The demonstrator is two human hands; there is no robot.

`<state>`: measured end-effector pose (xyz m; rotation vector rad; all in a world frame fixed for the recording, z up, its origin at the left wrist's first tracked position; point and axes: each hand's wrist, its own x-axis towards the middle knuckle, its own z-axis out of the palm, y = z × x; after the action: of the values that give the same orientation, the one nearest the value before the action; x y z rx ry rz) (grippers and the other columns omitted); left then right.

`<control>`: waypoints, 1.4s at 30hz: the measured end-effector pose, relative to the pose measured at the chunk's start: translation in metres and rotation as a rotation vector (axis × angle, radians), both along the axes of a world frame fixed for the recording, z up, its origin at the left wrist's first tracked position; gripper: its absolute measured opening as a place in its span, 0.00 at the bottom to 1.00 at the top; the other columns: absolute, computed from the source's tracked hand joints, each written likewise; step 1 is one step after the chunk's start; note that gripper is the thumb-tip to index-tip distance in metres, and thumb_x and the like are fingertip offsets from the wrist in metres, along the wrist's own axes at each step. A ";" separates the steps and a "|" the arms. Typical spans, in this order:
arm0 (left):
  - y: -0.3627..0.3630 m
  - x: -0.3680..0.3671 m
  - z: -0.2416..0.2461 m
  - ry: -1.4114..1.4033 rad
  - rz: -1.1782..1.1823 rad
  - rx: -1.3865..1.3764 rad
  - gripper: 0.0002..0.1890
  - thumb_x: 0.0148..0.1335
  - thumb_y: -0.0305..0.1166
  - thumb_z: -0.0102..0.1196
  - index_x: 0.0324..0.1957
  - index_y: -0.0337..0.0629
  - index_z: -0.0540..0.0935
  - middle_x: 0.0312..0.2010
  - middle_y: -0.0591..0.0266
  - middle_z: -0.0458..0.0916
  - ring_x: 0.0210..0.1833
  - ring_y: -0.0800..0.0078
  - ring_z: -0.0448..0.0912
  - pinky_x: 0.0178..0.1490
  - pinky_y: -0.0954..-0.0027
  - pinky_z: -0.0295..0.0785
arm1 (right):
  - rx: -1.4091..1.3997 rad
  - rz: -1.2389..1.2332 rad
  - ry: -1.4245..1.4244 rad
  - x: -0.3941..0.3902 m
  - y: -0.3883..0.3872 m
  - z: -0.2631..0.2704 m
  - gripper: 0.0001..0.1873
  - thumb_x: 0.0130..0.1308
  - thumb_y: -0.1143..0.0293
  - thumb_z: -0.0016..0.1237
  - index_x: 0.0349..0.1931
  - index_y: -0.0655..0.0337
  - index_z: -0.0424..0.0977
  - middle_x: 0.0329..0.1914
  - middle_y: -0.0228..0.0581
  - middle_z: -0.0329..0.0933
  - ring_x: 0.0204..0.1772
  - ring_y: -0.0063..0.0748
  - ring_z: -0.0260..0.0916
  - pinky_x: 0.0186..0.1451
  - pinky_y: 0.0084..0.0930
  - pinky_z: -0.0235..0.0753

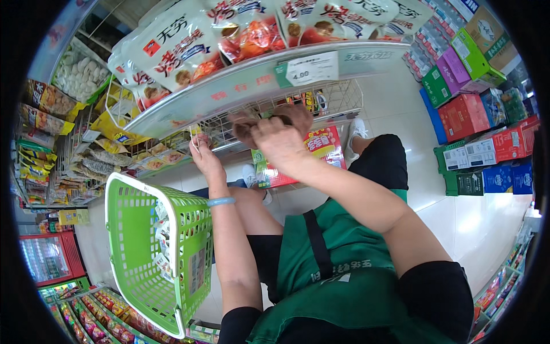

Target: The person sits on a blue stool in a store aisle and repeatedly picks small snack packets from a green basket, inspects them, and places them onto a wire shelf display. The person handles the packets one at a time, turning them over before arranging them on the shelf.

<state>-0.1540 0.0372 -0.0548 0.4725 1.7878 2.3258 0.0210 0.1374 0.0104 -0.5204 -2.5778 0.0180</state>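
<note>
My right hand [278,144] grips a brown cloth [298,116] in front of a wire shelf basket [343,96]. To its left, my left hand [206,157] is raised at the shelf front, its fingers closed around a thin pale wire or strip [194,139]. The wrist below it wears a light blue bangle. Above both hands runs a shelf edge [240,79] with a price tag [311,71], and white snack pouches [172,51] stand on that shelf. A green plastic shopping basket [195,232] with small packets [163,241] inside is beside my left forearm.
A red and green carton [283,172] lies on the floor under the shelf, by my feet. Bagged snacks [51,116] hang at the left. Stacked boxes [464,116] stand at the right. A red-framed cooler [51,258] and more shelves [99,318] are at the lower left.
</note>
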 end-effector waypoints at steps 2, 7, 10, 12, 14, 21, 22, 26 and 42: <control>-0.001 0.009 0.006 -0.022 0.020 -0.029 0.06 0.67 0.31 0.41 0.40 0.43 0.70 0.37 0.67 0.71 0.41 0.77 0.68 0.47 0.74 0.62 | 0.010 -0.036 -0.041 0.035 0.022 0.001 0.12 0.49 0.71 0.45 0.37 0.58 0.72 0.32 0.36 0.67 0.39 0.36 0.70 0.31 0.29 0.76; 0.001 0.004 0.004 0.067 0.030 -0.094 0.10 0.65 0.38 0.45 0.42 0.43 0.71 0.37 0.65 0.73 0.43 0.76 0.68 0.50 0.69 0.61 | -0.114 -0.042 0.025 0.060 0.037 0.006 0.16 0.48 0.73 0.47 0.41 0.59 0.72 0.38 0.35 0.66 0.41 0.38 0.69 0.32 0.30 0.76; 0.001 0.004 0.005 0.124 0.023 -0.106 0.11 0.66 0.37 0.44 0.40 0.40 0.72 0.34 0.65 0.72 0.40 0.75 0.68 0.49 0.72 0.62 | -0.070 -0.003 0.008 0.022 0.010 0.001 0.16 0.49 0.72 0.46 0.41 0.62 0.71 0.38 0.38 0.67 0.42 0.39 0.69 0.31 0.28 0.77; 0.000 0.004 0.007 0.136 0.020 -0.138 0.10 0.66 0.36 0.43 0.39 0.40 0.71 0.33 0.65 0.71 0.39 0.76 0.68 0.48 0.72 0.62 | -0.009 0.058 0.012 0.000 -0.007 0.000 0.16 0.50 0.71 0.44 0.41 0.65 0.70 0.38 0.39 0.68 0.42 0.39 0.69 0.30 0.27 0.77; 0.001 0.007 0.013 0.094 0.017 -0.132 0.08 0.66 0.34 0.43 0.39 0.41 0.71 0.33 0.65 0.71 0.39 0.76 0.68 0.48 0.72 0.62 | 0.020 0.110 0.057 0.004 -0.001 -0.001 0.16 0.51 0.71 0.43 0.41 0.65 0.70 0.36 0.39 0.68 0.41 0.38 0.69 0.30 0.27 0.77; 0.003 0.014 0.018 -0.061 0.018 -0.071 0.06 0.66 0.34 0.44 0.40 0.46 0.70 0.36 0.69 0.71 0.41 0.78 0.68 0.48 0.74 0.61 | -0.132 0.156 0.147 0.060 0.060 0.021 0.17 0.49 0.72 0.49 0.43 0.57 0.72 0.35 0.40 0.72 0.43 0.40 0.71 0.39 0.32 0.76; 0.001 0.011 0.013 -0.038 0.009 -0.085 0.06 0.66 0.35 0.44 0.41 0.46 0.70 0.36 0.69 0.71 0.41 0.78 0.68 0.48 0.74 0.61 | -0.149 0.198 0.219 0.057 0.066 0.033 0.17 0.48 0.72 0.49 0.43 0.55 0.72 0.36 0.40 0.73 0.44 0.40 0.72 0.39 0.34 0.76; -0.005 0.009 0.007 -0.013 -0.010 -0.093 0.07 0.66 0.36 0.45 0.42 0.48 0.70 0.36 0.70 0.71 0.41 0.78 0.68 0.48 0.73 0.60 | -0.065 0.406 -0.032 0.030 0.076 0.069 0.12 0.58 0.70 0.38 0.42 0.56 0.72 0.42 0.41 0.72 0.51 0.43 0.70 0.49 0.36 0.73; 0.000 -0.009 -0.013 0.116 0.106 -0.109 0.10 0.66 0.40 0.45 0.40 0.45 0.72 0.31 0.70 0.71 0.36 0.80 0.67 0.40 0.75 0.62 | -0.213 0.180 -0.625 0.046 0.147 0.015 0.10 0.50 0.71 0.47 0.29 0.67 0.77 0.30 0.54 0.76 0.39 0.47 0.76 0.43 0.38 0.74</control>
<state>-0.1626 0.0370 -0.0682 0.5186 2.0271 2.2968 0.0671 0.2840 0.0255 -0.4115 -3.2537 0.2267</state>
